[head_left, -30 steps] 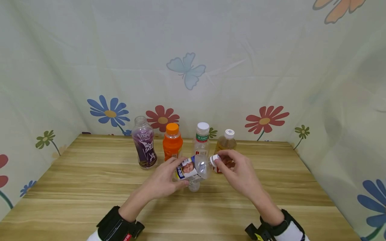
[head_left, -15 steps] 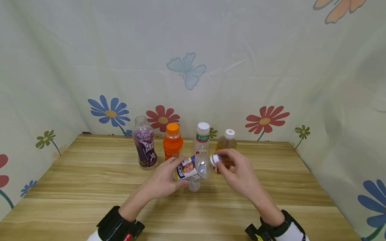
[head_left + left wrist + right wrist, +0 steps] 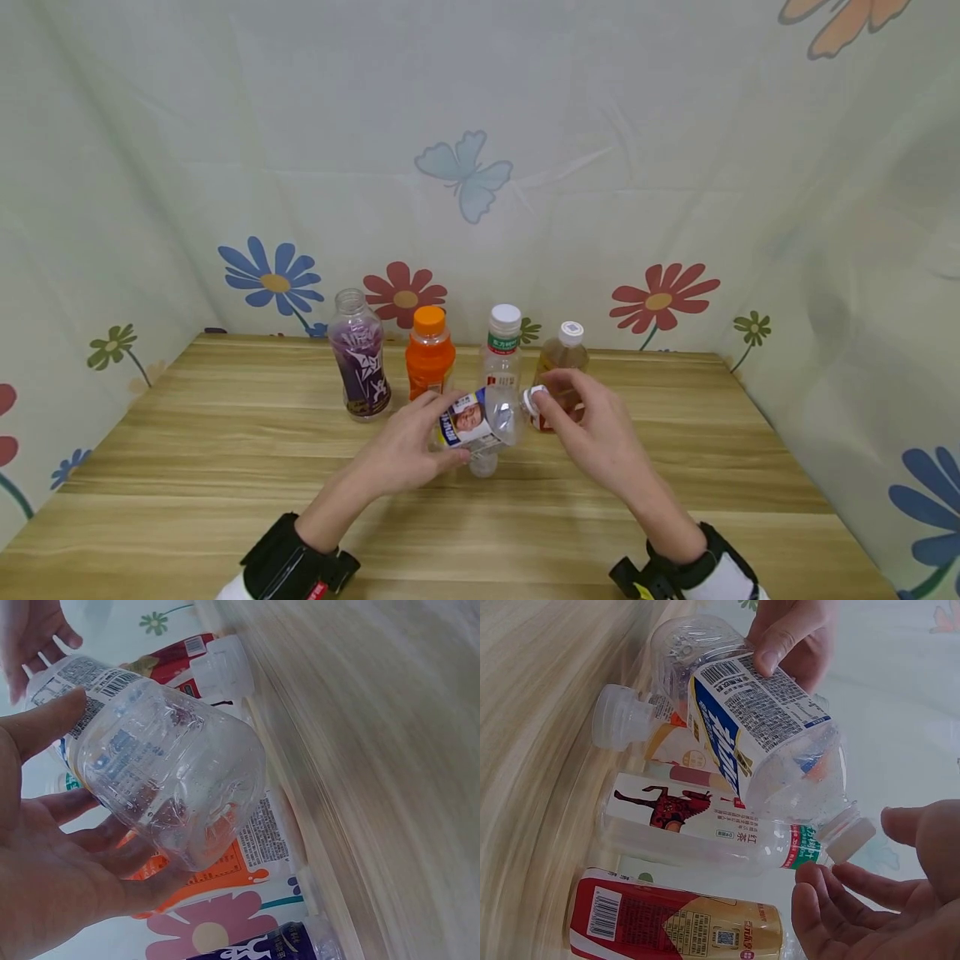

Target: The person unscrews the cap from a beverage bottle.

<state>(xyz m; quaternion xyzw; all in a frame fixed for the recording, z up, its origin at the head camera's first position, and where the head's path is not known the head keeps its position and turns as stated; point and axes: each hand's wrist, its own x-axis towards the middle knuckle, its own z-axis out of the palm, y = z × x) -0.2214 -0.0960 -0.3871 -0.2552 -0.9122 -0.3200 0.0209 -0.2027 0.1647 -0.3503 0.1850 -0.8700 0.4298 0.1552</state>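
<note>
My left hand [image 3: 408, 446] grips a clear plastic bottle [image 3: 799, 776] with a blue and white label, tilted and raised off the table. The bottle's neck points right, toward my right hand [image 3: 596, 425]. On that neck sits a white bottle cap [image 3: 853, 838]. The fingers of my right hand are around the cap, loosely bent. In the right wrist view a small gap separates the thumb [image 3: 907, 825] from the cap, while the index fingertip lies at the cap's lower edge. In the left wrist view my left thumb presses the label; the cap is hidden there.
Behind stand a purple-labelled bottle [image 3: 362, 358] without a cap, an orange bottle [image 3: 430, 354], a white-capped bottle [image 3: 502, 333] and an amber drink bottle [image 3: 566, 354]. A clear, cap-like piece [image 3: 483, 465] shows under the held bottle on the wooden table [image 3: 247, 433]. A patterned curtain surrounds the table.
The fingers of my right hand shift slightly about the cap, with the hand turning a little. My left hand and the bottle stay in place.
</note>
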